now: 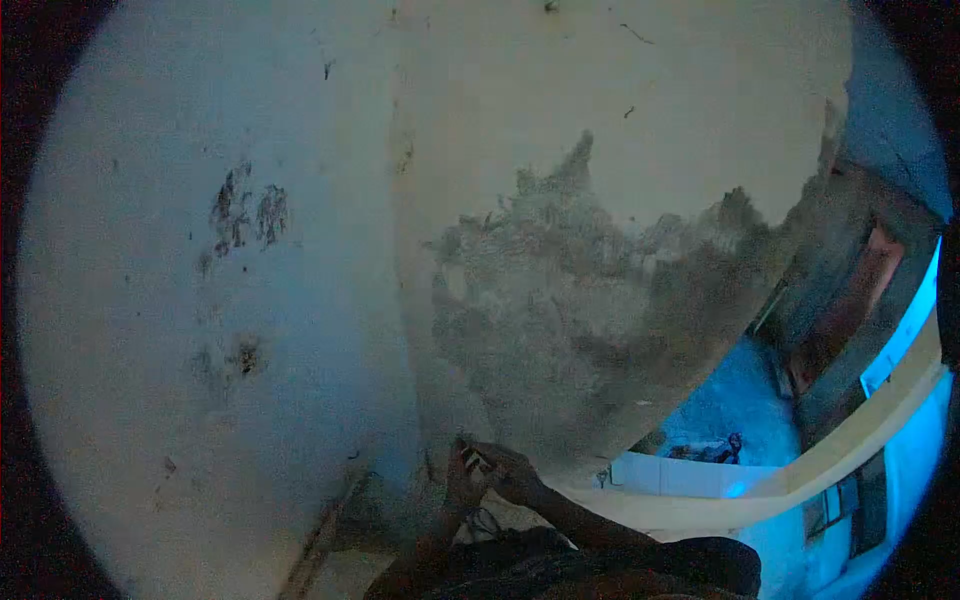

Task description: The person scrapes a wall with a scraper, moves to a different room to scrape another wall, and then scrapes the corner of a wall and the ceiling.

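Both of my hands are close together low in the view, in front of my body and near the wall corner. My left hand (465, 482) has its fingers closed around a small item (474, 460) with light and dark bands, too small and dim to name. My right hand (512, 474) touches the same banded item from the right, its fingers bent in around it. Beneath the hands lies dark clothing (600, 562) over my lap, with a pale patch beside it.
A stained wall (560, 300) with patches of worn plaster rises ahead, meeting a bluish wall (300, 300) on the left. A pale curved ledge (700, 512) runs at the right, with a blue-lit area beyond. A narrow brown strip (325, 540) leans at the lower left.
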The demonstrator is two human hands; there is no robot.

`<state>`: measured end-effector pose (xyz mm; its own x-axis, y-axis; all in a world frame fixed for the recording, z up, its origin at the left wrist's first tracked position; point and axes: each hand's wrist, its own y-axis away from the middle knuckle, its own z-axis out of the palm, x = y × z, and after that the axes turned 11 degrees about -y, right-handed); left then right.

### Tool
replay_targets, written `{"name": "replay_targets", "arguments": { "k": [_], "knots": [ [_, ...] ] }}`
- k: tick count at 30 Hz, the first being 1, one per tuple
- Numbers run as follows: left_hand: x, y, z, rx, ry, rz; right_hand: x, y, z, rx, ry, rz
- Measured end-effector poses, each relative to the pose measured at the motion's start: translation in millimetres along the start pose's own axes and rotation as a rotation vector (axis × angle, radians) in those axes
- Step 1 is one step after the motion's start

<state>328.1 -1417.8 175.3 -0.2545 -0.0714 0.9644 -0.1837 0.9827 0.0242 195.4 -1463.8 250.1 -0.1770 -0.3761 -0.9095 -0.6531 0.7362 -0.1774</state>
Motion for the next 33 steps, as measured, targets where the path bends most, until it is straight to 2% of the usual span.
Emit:
{"name": "replay_targets", "arguments": {
  "k": [2,3,4,5,6,8,9,11,12,13,14,15,17,19,23,24,25,26,27,28,29,31,32,33],
  "knots": [
    [-1.4,-1.2,-1.2,0.008,-0.046,-0.01,-2.2,5.6,-6.2,-0.021,-0.023,-0.193],
    [13.8,4.7,-10.0,0.049,-0.055,0.137,2.7,9.6,-3.5,-0.016,-0.028,-0.192],
    [21.3,8.4,-13.3,0.088,-0.062,0.282,13.1,12.5,-2.6,0.011,0.075,-0.279],
    [17.1,7.5,-11.3,0.084,-0.068,0.281,14.5,12.5,-1.6,0.039,0.179,-0.366],
    [9.1,3.2,-7.4,0.117,0.001,0.279,17.5,11.0,0.4,0.047,0.177,-0.367],
    [2.9,5.0,-6.1,0.142,0.068,0.258,17.0,12.0,3.7,0.015,0.079,-0.13],
    [9.8,2.4,-10.1,0.085,0.043,0.183,7.0,11.7,2.0,0.015,0.074,-0.119],
    [29.3,0.9,-16.0,0.026,0.011,0.103,-11.5,8.1,0.1,0.152,0.128,-0.171],
    [53.9,3.6,-18.6,0.019,-0.159,0.166,-6.6,5.4,2.3,0.153,0.128,-0.176],
    [74.4,7.0,-19.3,0.009,-0.327,0.228,1.6,5.8,5.7,0.228,-0.064,-0.213],
    [88.0,10.7,-18.1,0.006,-0.326,0.223,-0.7,7.6,4.9,0.263,-0.161,-0.223],
    [99.6,12.9,-16.4,-0.041,-0.5,0.133,-3.3,9.4,4.0,0.299,-0.257,-0.236],
    [96.3,13.6,-12.2,-0.088,-0.664,0.03,-8.9,13.4,-3.3,0.292,0.106,0.019],
    [72.2,8.1,-5.4,-0.063,-0.404,0.147,2.5,12.5,-4.9,0.288,0.116,-0.019],
    [66.2,7.3,-7.5,-0.082,-0.256,0.127,24.9,8.6,-8.8,0.239,0.117,-0.038],
    [70.6,7.3,-9.5,-0.061,-0.239,0.208,13.7,4.6,-12.3,0.209,0.113,-0.02],
    [73.7,6.0,-9.0,-0.041,-0.219,0.285,-1.5,-0.2,-19.4,0.175,0.316,-0.066],
    [67.8,-0.7,-0.7,-0.037,-0.197,0.243,-10.8,-5.8,-26.0,0.13,0.516,-0.112],
    [55.0,-12.2,12.1,0.105,-0.171,0.532,-6.8,-10.1,-29.5,0.17,0.551,-0.153],
    [48.2,-14.1,16.5,0.118,-0.158,0.553,-1.5,-13.0,-30.3,0.207,0.583,-0.185],
    [44.7,-15.9,19.3,0.136,-0.141,0.57,-11.3,-22.5,-31.2,0.258,0.369,0.09],
    [43.0,-19.5,19.9,0.044,-0.079,0.437,2.3,-33.9,-29.6,0.339,0.249,0.209],
    [41.7,-23.8,15.4,0.02,-0.051,0.399,24.0,-36.0,-26.3,0.357,0.322,0.025],
    [40.5,-29.7,12.7,0.004,-0.027,0.386,23.1,-47.5,-22.2,0.371,0.394,0.002]
  ]
}}
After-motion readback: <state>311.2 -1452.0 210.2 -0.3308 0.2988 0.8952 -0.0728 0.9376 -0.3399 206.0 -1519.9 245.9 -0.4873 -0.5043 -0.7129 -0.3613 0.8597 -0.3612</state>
